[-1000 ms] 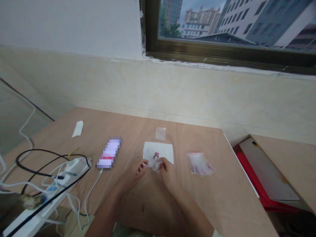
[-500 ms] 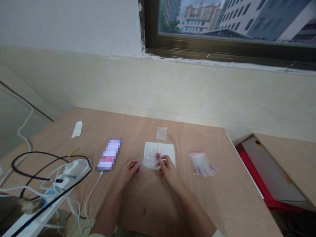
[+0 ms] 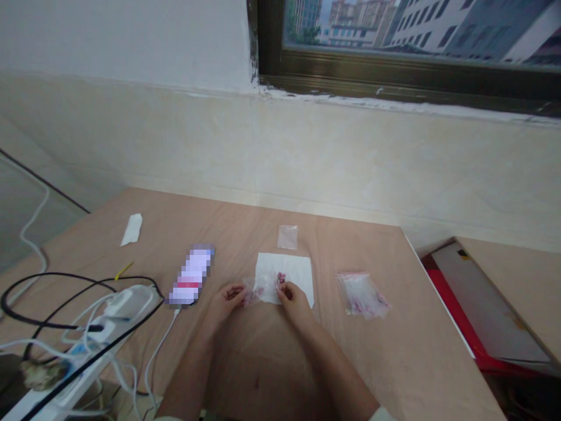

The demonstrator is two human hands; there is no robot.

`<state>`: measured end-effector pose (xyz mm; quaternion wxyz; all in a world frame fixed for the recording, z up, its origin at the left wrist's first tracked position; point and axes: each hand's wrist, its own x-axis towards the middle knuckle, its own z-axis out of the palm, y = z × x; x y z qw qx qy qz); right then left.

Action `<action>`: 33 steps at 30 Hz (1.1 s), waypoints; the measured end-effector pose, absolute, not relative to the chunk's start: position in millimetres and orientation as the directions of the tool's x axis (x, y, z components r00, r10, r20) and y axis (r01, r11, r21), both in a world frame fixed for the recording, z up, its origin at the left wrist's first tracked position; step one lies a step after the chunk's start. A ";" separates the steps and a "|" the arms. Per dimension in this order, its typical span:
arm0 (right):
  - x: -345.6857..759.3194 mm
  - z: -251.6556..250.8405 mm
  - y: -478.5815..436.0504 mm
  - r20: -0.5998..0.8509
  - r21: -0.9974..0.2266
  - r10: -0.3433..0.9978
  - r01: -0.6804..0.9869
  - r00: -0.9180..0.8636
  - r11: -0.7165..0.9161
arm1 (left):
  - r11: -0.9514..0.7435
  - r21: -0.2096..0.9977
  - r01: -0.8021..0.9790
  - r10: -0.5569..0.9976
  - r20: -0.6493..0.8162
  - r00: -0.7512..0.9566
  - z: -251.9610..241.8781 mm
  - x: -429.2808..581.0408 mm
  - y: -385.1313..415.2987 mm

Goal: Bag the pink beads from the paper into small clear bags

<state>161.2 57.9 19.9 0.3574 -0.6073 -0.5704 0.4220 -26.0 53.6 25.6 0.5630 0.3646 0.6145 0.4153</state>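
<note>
1. Because the small clear plastic bag is held between both hands, it stays stretched just above the near edge of a white paper sheet. Small pink pieces sit at or in it, though they are too small to identify.
2. The left hand pinches the bag's left end between thumb and fingers. The right hand pinches its right end, with the fingers curled rather than spread. This grip seems to keep the plastic taut.
3. The sheet lies flat near the middle of the table, where it likely gives a plain white ground that shows up the pink pieces.
4. Beyond the sheet, toward the table's far edge, lies a small, flat clear bag. Toward the right edge, a bundle of clear bags with pink marks sits within easy reach of the right hand.
5. Left of the hands, a phone with a pixelated screen lies attached to a white cable, apparently charging. A white paper strip lies nearer the far edge.
6. A white power strip and a looped black cable occupy the left edge, off to the side of the hands.
</note>
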 end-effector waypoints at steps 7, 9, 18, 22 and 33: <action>164.3 18.7 58.2 -0.135 -0.910 0.991 0.396 0.005 -0.126 | 0.341 0.938 0.054 0.934 -0.332 -0.133 26.6 -28.8 58.5; 164.2 19.7 58.4 -0.147 -0.902 0.989 0.408 0.010 -0.138 | 0.338 0.938 0.077 0.934 -0.324 -0.153 29.3 -28.8 60.4; 164.7 22.6 59.6 -0.162 -0.887 0.987 0.435 0.014 -0.152 | 0.308 0.947 0.086 0.943 -0.292 -0.162 36.0 -21.6 70.3; 164.5 18.2 60.0 -0.169 -0.893 0.985 0.419 0.027 -0.165 | 0.317 0.947 0.046 0.939 -0.307 -0.157 40.9 -18.3 73.0; 164.0 10.0 62.9 -0.196 -0.892 0.980 0.409 0.040 -0.195 | 0.298 0.954 -0.010 0.946 -0.297 -0.128 53.2 -7.5 81.4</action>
